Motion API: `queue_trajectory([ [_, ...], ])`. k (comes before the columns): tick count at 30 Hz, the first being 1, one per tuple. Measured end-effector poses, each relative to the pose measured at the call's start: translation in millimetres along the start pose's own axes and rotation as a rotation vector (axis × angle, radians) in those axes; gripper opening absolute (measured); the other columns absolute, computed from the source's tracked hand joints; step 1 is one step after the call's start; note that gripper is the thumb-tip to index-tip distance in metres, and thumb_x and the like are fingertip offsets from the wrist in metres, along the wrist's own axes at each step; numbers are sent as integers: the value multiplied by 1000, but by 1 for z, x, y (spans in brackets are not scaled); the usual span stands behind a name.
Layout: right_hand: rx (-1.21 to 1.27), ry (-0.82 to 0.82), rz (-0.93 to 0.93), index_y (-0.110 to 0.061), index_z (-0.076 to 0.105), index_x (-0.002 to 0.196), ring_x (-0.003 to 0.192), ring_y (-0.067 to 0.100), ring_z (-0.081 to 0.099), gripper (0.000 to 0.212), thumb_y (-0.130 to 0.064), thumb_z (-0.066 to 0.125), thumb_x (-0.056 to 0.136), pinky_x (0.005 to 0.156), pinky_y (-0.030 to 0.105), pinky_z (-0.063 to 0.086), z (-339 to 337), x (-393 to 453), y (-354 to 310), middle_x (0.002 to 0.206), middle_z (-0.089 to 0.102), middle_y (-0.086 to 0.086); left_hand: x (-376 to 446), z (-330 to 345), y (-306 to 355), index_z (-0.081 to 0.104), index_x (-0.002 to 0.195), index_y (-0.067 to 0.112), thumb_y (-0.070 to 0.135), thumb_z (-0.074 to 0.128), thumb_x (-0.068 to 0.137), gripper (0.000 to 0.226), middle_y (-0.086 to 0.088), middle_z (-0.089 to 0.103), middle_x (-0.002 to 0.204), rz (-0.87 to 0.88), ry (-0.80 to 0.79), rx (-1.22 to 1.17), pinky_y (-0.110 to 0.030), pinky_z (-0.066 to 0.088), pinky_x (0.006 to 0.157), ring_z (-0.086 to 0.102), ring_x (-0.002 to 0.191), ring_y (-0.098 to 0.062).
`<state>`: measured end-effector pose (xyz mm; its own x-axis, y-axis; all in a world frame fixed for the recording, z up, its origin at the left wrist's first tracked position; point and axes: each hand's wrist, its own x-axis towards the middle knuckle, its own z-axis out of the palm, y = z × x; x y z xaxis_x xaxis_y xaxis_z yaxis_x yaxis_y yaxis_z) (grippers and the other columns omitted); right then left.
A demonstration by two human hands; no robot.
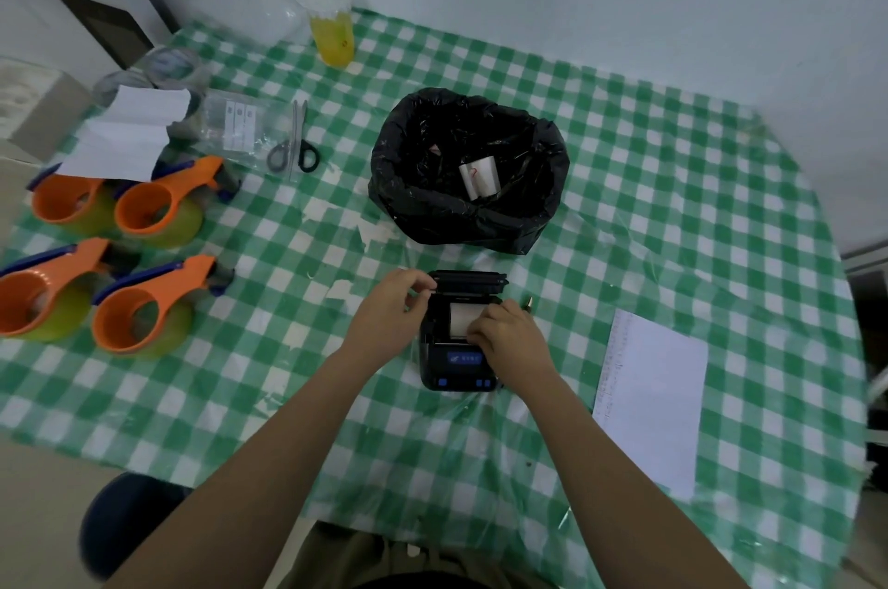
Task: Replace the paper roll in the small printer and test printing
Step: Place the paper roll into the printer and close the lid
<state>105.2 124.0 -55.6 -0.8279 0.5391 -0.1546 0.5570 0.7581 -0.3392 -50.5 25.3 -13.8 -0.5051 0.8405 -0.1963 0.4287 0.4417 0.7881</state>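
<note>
Table: green-and-white checked cloth (648,184) under a clear film; I look down on it from above.
Printer: small black printer (459,362) near my edge of the table, centre, lid (468,281) tipped back and open.
Roll: white paper roll (463,318) sits in the open bay of the printer.
Right hand: my right hand (509,338) lies over the bay, fingers curled down onto the near edge of the roll; whether they pinch the paper or only press it, I cannot tell.
Left hand: my left hand (391,317) is at the printer's left side, thumb and forefinger closed together at the lid's left corner; what they grip is too small to make out.
Sheet: white sheet (658,401) flat to the right of the printer, apart from it.
Dispensers: four orange tape dispensers (139,309) at far left.
Bag: black bag (468,170) beyond the printer, mouth open, a white roll (478,177) with a red mark inside.
Scissors: scissors (295,141) left of the bag.
Drink: yellow drink (332,35) in a clear bag at the far edge.
</note>
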Motion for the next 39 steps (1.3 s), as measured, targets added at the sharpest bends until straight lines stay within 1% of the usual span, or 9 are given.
queue_trajectory([
  [3,-26,39,-14,-14,74,72,71,30,60,4,-10,74,70,62,33,52,1,-3,-1,72,66,5,-1,1,0,58,110,9,10,50,91,20,-8,53,106,50,57,86,-32,45,86,53,95,-22],
  [7,-39,127,-43,-19,72,68,68,19,56,15,-8,81,62,62,21,39,4,-8,-1,66,63,-2,5,5,4,37,137,9,8,44,91,46,-13,39,140,99,-6,244,-39,33,109,34,130,-29],
  [10,-13,213,-69,-15,72,71,74,14,39,14,-4,79,63,66,26,34,10,-10,1,67,62,3,12,10,6,29,142,7,1,40,89,54,-11,33,148,130,-102,339,-40,30,114,28,136,-29],
  [14,-10,258,-63,-14,71,71,73,14,36,2,-12,70,70,67,28,34,11,-15,-1,68,60,3,12,12,4,38,137,7,-1,40,87,50,-12,43,141,133,-133,388,-40,35,109,38,129,-29],
  [23,-30,274,-44,-15,70,72,66,21,52,6,-17,65,76,66,24,35,2,-30,-9,70,59,2,-11,17,-6,51,125,5,0,43,89,38,-13,53,129,199,-90,314,-44,47,94,52,113,-31],
  [27,-12,274,-52,-14,70,74,65,22,56,0,-14,70,74,60,27,48,-2,-33,-12,73,61,4,-20,20,-12,54,125,5,1,44,87,40,-13,57,127,234,-104,367,-42,50,88,57,108,-33],
  [33,11,247,-62,-16,71,76,67,21,55,9,-19,63,78,63,26,47,-4,-34,-12,74,61,2,-25,20,-22,69,100,7,9,45,72,37,-10,73,93,288,-168,503,-30,59,55,71,70,-28],
  [36,357,237,222,-10,71,89,79,20,53,12,-18,62,86,72,27,45,-12,-32,-13,83,60,4,-24,17,-21,68,103,6,8,44,72,39,-13,72,94,330,-182,518,-35,59,61,70,73,-30],
  [39,664,282,616,-8,67,88,74,17,53,17,-24,62,88,60,21,40,-23,-24,-5,82,59,1,-22,18,-20,61,116,4,0,47,77,42,-18,67,110,327,-144,471,-44,56,76,66,91,-36],
])
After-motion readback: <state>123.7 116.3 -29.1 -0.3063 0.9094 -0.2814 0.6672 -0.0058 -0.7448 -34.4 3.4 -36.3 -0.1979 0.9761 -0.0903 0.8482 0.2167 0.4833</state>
